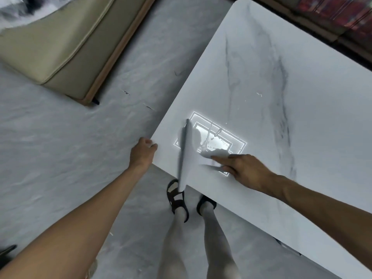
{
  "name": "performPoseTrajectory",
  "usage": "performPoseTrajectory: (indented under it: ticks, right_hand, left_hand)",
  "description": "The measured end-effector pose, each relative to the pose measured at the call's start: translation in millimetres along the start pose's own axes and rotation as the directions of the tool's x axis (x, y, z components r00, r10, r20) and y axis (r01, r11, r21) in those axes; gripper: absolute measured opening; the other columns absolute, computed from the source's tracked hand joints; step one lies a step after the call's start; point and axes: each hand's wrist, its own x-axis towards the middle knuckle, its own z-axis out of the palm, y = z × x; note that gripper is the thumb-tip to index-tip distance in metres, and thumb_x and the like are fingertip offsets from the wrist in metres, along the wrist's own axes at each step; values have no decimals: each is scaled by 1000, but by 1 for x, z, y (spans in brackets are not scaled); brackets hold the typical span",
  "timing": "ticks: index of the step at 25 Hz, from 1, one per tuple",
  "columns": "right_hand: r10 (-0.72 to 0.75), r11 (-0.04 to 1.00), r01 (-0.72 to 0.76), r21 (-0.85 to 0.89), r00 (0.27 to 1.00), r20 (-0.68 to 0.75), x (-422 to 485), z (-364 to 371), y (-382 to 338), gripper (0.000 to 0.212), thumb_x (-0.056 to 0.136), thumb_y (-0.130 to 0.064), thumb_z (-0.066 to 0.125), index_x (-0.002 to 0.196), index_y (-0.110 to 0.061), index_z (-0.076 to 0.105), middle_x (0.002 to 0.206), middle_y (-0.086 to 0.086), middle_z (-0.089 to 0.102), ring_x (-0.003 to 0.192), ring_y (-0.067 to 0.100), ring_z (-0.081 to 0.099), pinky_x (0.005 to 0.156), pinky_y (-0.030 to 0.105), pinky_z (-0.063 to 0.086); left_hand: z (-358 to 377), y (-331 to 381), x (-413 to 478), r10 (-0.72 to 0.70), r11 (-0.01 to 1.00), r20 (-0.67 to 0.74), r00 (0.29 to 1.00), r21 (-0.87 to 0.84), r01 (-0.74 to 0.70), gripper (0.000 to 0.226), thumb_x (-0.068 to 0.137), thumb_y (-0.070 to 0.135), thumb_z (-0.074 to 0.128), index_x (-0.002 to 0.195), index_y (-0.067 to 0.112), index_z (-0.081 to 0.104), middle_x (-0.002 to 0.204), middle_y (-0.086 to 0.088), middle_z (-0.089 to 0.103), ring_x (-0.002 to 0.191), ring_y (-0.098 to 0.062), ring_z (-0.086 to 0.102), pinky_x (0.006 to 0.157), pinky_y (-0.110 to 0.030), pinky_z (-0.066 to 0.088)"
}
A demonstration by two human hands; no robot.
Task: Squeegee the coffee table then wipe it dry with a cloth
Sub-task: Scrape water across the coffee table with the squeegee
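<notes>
I read the coffee table (302, 97) as a white, grey-veined top filling my view from 12 o'clock round to 5 o'clock, with its near corner pointing toward 9 o'clock. The squeegee (186, 156), motion-blurred, lies on the top near that corner, dark blade edge toward 9 o'clock, its end overhanging the 6 o'clock edge. I see water streaks (211, 137) just beside it toward 2 o'clock, within a bright rectangular light reflection (239, 142).

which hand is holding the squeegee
The right hand, fingers on the handle of the squeegee; the left hand only holds the edge of the coffee table.
</notes>
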Motion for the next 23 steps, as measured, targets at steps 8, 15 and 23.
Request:
performPoseTrajectory:
  ticks: [8, 15, 23]
  right_hand:
    - [59, 997, -55, -46, 996, 74, 85, 44, -66, 41, 100, -46, 29, 141, -52, 32, 116, 4, 64, 103, 31, 61, 84, 36, 44]
    - [350, 933, -354, -66, 935, -62, -26, 8, 22, 42, 101, -42, 33, 138, -63, 27, 109, -14, 71, 89, 23, 65, 74, 36, 52]
    - [329, 944, -330, 13, 935, -135, -31, 1, -7, 48, 89, -72, 17, 132, -62, 36, 107, -16, 70, 98, 21, 65, 66, 31, 41]
  left_hand:
    - [-6, -22, 3, 95, 995, -134, 986, 9, -95, 9, 81, 2, 67, 84, 10, 65, 86, -3, 67, 78, -16, 60, 67, -16, 43]
    - [19, -8, -6, 222, 975, 13, 975, -14, -222, 16, 75, -10, 72, 78, 6, 69, 80, -8, 68, 73, -15, 63, 79, -32, 59]
    - [9, 0, -8, 158, 980, -113, 981, 141, -141, 30, 96, 24, 45, 82, 15, 71, 97, -6, 72, 87, -27, 64, 76, -32, 52]
